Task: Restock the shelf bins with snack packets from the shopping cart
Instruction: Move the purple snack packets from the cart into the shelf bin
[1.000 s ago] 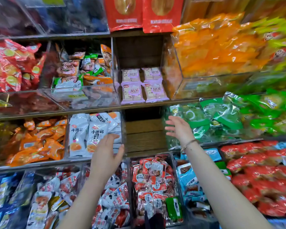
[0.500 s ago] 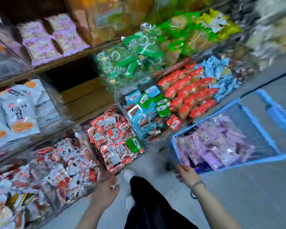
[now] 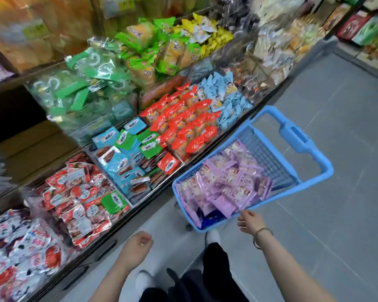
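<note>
A blue shopping cart (image 3: 292,136) stands on the grey floor at the right, holding several purple snack packets (image 3: 225,184). My right hand (image 3: 251,221) hovers just at the cart's near rim, fingers relaxed and empty. Lower down, in front of the bottom shelf bins, my left hand (image 3: 135,247) hangs with its fingers loosely curled and nothing in it. The shelf bins (image 3: 127,149) on the left are full of red, blue and green packets.
Upper bins hold green packets (image 3: 83,83), yellow-green packets (image 3: 162,46) and light blue packets (image 3: 227,99). A dark gap in the shelf (image 3: 13,118) shows at the left. Open grey floor (image 3: 336,214) spreads right of the cart. My legs and white shoes are below.
The view swung from the shelf down and right to the cart. Both hands dropped from shelf height; my right hand has moved up to the cart's near rim.
</note>
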